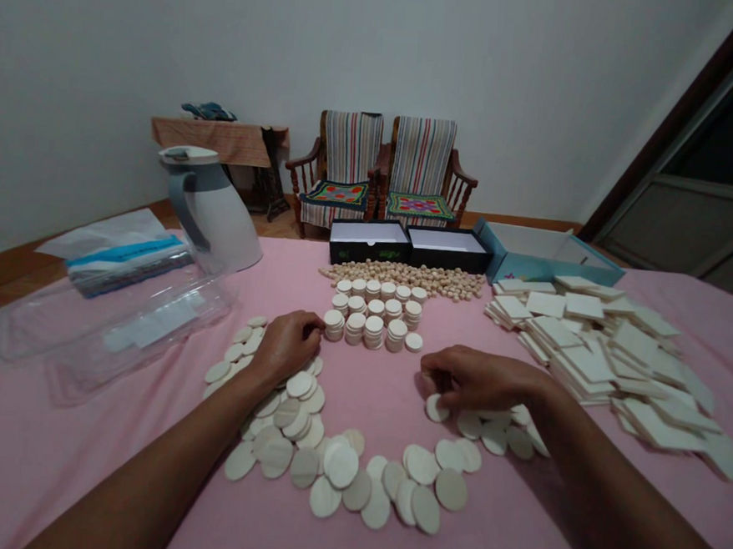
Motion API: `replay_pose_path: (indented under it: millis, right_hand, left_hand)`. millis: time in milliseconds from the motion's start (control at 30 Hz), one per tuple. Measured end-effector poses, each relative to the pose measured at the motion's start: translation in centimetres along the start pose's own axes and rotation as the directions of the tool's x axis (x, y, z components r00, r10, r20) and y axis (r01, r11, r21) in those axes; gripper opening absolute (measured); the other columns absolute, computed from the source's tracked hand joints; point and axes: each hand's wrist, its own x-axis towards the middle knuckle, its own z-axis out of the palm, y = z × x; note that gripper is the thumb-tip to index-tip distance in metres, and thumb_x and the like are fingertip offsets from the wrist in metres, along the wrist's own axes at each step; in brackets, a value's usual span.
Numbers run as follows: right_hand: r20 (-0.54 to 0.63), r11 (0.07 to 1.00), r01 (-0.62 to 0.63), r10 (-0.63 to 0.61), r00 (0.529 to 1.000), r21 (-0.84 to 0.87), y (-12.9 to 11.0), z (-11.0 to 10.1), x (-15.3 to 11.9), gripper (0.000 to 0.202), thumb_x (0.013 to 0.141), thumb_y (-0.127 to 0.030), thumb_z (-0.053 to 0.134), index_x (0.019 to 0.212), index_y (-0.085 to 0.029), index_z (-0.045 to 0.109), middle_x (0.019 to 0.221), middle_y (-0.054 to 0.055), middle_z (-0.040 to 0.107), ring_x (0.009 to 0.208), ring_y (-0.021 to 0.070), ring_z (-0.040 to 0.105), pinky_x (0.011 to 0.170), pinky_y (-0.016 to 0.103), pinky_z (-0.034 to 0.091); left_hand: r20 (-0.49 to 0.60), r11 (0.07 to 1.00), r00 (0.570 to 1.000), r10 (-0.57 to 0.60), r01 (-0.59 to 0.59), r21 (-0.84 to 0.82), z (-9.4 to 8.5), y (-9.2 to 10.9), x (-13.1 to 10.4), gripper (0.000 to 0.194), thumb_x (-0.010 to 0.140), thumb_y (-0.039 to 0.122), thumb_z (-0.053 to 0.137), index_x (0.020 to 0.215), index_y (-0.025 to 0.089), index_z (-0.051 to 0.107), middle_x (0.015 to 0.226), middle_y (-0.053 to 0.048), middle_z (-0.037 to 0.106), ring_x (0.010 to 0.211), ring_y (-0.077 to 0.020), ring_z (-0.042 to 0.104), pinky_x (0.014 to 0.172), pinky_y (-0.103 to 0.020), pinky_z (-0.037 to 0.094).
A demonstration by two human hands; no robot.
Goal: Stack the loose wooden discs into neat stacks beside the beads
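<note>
My left hand (pixel 288 344) is curled closed beside the left end of the front row of wooden disc stacks (pixel 334 326). Whatever its fingers hold, if anything, is hidden. My right hand (pixel 476 377) is bent down over the cloth, thumb and fingers closed at a round wooden disc (pixel 436 408). A single disc (pixel 414 342) lies at the right end of the front row, lower than its neighbours. Loose discs (pixel 341 466) spread in a curve from under my left forearm, along the near side, to below my right hand.
Small wooden beads (pixel 404 277) form a heap behind the stacks. Further back are two black boxes (pixel 368 251) and a blue box (pixel 530 265). Square wooden tiles (pixel 587 348) are piled right. On the left sit a white jug (pixel 223 223), clear plastic trays (pixel 149 326) and a blue-white packet (pixel 126 259).
</note>
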Motion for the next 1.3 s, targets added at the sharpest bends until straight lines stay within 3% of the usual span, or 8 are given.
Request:
replay_pose_path:
  millis: [167,333,533,667,767,1033,1200,1300]
  right_hand:
    - [-0.217,0.995,-0.07,0.085,0.972,0.073,1.9,0.1,0.8,0.022,0.067,-0.011,0.057,0.088,-0.017,0.058,0.083,0.003,0.06,0.072,0.0144,0.053,0.063,0.024,0.039]
    - [-0.181,0.995,-0.094,0.097,0.979,0.023,2.4,1.0,0.8,0.042,0.059,-0.012,0.063,0.1,-0.019,0.056,0.093,0.004,0.058,0.076,0.0154,0.053,0.062,0.024,0.04]
    - [-0.247,0.998,-0.069,0.064,0.967,-0.011,1.8,0.9,1.0,0.028,0.064,-0.016,0.062,0.092,-0.018,0.057,0.088,0.004,0.058,0.074,0.0161,0.052,0.062,0.025,0.039]
    - [-0.51,0.994,-0.087,0.109,0.854,0.066,1.7,0.8,2.3,0.018,0.073,-0.023,0.06,0.089,-0.018,0.054,0.088,0.005,0.06,0.074,0.0157,0.053,0.063,0.026,0.04]
    - [-0.615,0.994,-0.081,0.11,0.781,0.074,2.0,1.3,3.6,0.017,0.072,-0.021,0.06,0.088,-0.018,0.053,0.09,0.004,0.058,0.074,0.0147,0.053,0.064,0.025,0.04]
    - [-0.613,0.995,-0.097,0.091,0.784,0.024,2.7,2.4,4.8,0.015,0.074,-0.022,0.057,0.089,-0.018,0.055,0.086,0.004,0.056,0.074,0.0152,0.051,0.063,0.025,0.037]
    - [-0.6,0.994,-0.109,0.102,0.793,0.024,2.6,1.7,4.2,0.027,0.072,-0.023,0.06,0.098,-0.017,0.056,0.094,0.006,0.058,0.077,0.0162,0.054,0.066,0.026,0.039]
    - [-0.496,0.984,-0.174,0.162,0.853,0.022,2.3,0.6,2.3,0.017,0.077,-0.025,0.055,0.091,-0.015,0.058,0.088,0.007,0.061,0.074,0.0161,0.055,0.063,0.026,0.04]
  left_hand:
    - [0.001,1.0,1.0,-0.002,0.002,0.006,0.0,0.0,0.0,0.025,0.075,0.022,0.049,0.088,0.02,0.07,0.088,-0.004,0.072,0.08,-0.0188,0.065,0.069,-0.025,0.045]
    - [0.005,1.0,1.0,-0.001,0.001,0.011,0.0,0.1,0.1,0.026,0.076,0.022,0.048,0.089,0.019,0.07,0.088,-0.005,0.072,0.079,-0.019,0.065,0.067,-0.026,0.045]
    - [0.006,1.0,1.0,0.009,-0.009,0.002,0.0,0.0,0.1,0.027,0.074,0.02,0.048,0.088,0.019,0.071,0.088,-0.004,0.072,0.079,-0.0186,0.065,0.067,-0.025,0.044]
    - [0.0,1.0,1.0,0.013,-0.013,0.005,0.0,-0.1,0.0,0.027,0.074,0.02,0.049,0.089,0.019,0.071,0.088,-0.004,0.072,0.079,-0.0189,0.064,0.068,-0.026,0.045]
    - [-0.004,1.0,1.0,0.017,-0.017,0.007,0.1,-0.2,0.0,0.027,0.074,0.02,0.049,0.089,0.019,0.071,0.087,-0.004,0.072,0.077,-0.0189,0.064,0.067,-0.026,0.044]
    - [-0.006,1.0,1.0,0.018,-0.018,0.007,0.1,-0.1,0.0,0.027,0.074,0.02,0.048,0.088,0.018,0.071,0.085,-0.005,0.072,0.075,-0.0188,0.064,0.065,-0.026,0.043]
    - [-0.003,1.0,1.0,0.015,-0.015,0.005,0.0,0.0,0.0,0.027,0.074,0.02,0.048,0.089,0.018,0.071,0.086,-0.005,0.072,0.076,-0.0194,0.064,0.067,-0.027,0.044]
    - [-0.005,1.0,1.0,0.012,-0.012,0.002,0.0,0.0,0.0,0.027,0.075,0.021,0.048,0.089,0.019,0.071,0.087,-0.004,0.072,0.077,-0.019,0.065,0.069,-0.026,0.045]
